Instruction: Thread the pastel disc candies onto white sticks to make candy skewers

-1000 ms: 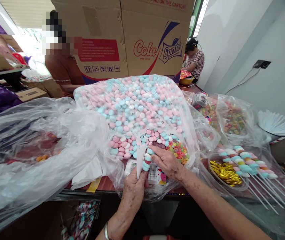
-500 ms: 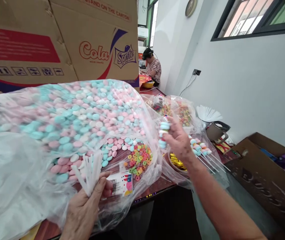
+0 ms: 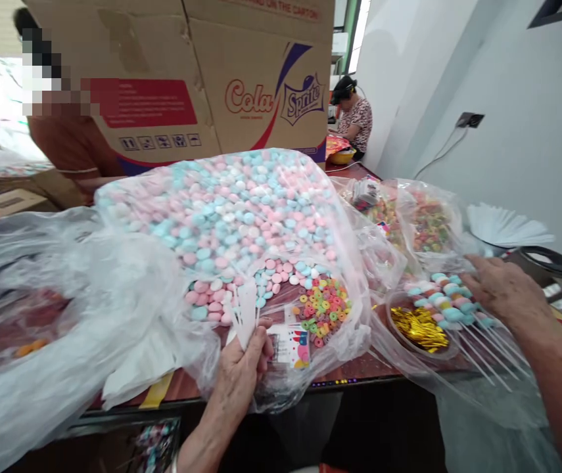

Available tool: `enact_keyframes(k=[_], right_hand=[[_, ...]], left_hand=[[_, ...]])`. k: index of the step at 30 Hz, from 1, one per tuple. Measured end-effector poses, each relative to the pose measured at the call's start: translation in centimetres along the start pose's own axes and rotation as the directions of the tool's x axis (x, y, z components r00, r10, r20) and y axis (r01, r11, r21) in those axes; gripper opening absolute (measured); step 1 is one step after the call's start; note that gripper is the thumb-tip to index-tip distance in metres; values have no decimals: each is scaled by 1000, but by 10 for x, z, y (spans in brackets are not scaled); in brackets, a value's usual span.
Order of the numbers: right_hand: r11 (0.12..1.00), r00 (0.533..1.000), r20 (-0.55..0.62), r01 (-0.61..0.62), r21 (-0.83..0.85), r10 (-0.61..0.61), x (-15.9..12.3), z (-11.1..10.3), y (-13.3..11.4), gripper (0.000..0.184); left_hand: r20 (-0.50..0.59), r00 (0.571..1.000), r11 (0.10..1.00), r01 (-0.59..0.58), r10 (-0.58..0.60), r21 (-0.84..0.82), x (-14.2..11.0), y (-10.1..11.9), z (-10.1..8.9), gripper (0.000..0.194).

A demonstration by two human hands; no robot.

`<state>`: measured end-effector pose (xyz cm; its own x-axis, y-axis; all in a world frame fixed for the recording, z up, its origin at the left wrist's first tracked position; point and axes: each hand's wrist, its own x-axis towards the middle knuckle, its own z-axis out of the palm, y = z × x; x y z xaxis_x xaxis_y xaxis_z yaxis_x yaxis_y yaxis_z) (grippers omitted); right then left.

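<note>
My left hand [image 3: 247, 358] is closed around a bunch of thin white strips [image 3: 245, 309] that point upward. Against its fingers is a white printed card [image 3: 290, 346] with colourful shapes. At the right, my right hand [image 3: 500, 289] rests over a row of marshmallow skewers [image 3: 445, 299] in pastel blue, pink and white. Its visible fingers are apart and its thumb is hidden. The skewers lie partly over a round bowl of gold twist ties [image 3: 419, 328]. Ring-shaped candies [image 3: 325, 309] in several colours lie beside the card, at the mouth of a large clear bag of pastel candies [image 3: 241, 210].
A large cola carton [image 3: 261, 59] stands behind the bag. One person [image 3: 357, 118] sits at the back, and another [image 3: 64, 144] is behind the carton at the left. A dark jug [image 3: 541, 263] and white sticks [image 3: 507, 226] stand at the right. Crumpled plastic [image 3: 127, 276] covers the left side.
My right hand has moved right, from beside the bag to the row of skewers, and no longer holds a marshmallow skewer upright. My left hand still grips the strips. The view has turned left.
</note>
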<state>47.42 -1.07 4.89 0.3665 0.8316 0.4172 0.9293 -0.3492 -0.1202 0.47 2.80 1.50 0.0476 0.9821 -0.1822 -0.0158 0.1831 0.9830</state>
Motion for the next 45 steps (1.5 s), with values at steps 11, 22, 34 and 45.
enact_keyframes(k=[11,22,34,45], right_hand=[[408,795,303,-77,910,-526,-45,-9,-273,23],[333,704,306,-104,937,-640,-45,12,-317,15],[733,667,307,586,345,-678,-22,65,-318,21],[738,680,426,257,624,-597,-16,50,-300,24]], left_hand=[[65,997,999,41,-39,-25,-11,0,-3,54],[13,1000,992,13,-12,-123,-13,11,-8,41],[-58,998,942,-6,-14,-337,-23,12,-15,30],[-79,996,945,21,-49,-327,-30,12,-14,30]])
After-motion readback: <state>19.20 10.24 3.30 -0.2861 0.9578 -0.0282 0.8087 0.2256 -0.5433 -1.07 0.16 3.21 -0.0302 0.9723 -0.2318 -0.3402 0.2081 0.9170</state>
